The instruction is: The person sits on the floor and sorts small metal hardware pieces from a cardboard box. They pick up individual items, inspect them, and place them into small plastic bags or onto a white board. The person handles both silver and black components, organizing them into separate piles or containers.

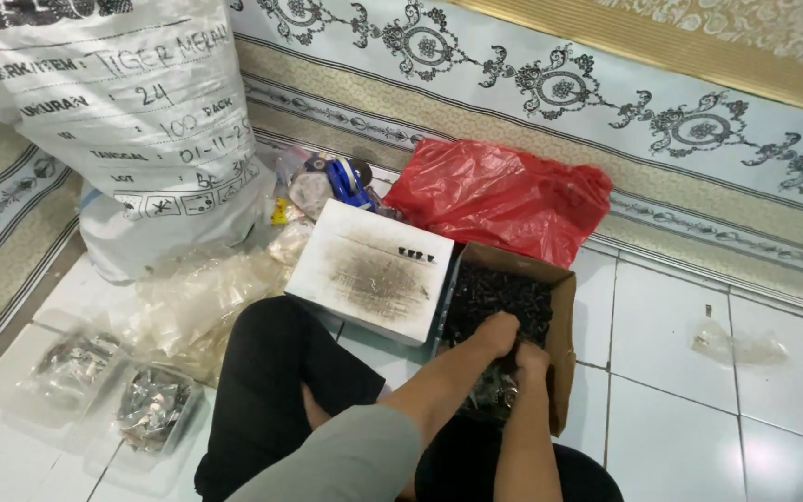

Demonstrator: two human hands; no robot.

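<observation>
Here, a brown cardboard box (561,316) stands open on the white tiled floor (680,372), filled with small dark metal parts (499,293) heaped loosely together. Both hands are plunged into that heap at the box's near end: the left hand (497,335) is curled shut around a clump of the parts, and the right hand (532,361), touching it, is likewise closed among them. A white box lid (374,270) lies just beside the box, with a red plastic bag (504,195) behind.
</observation>
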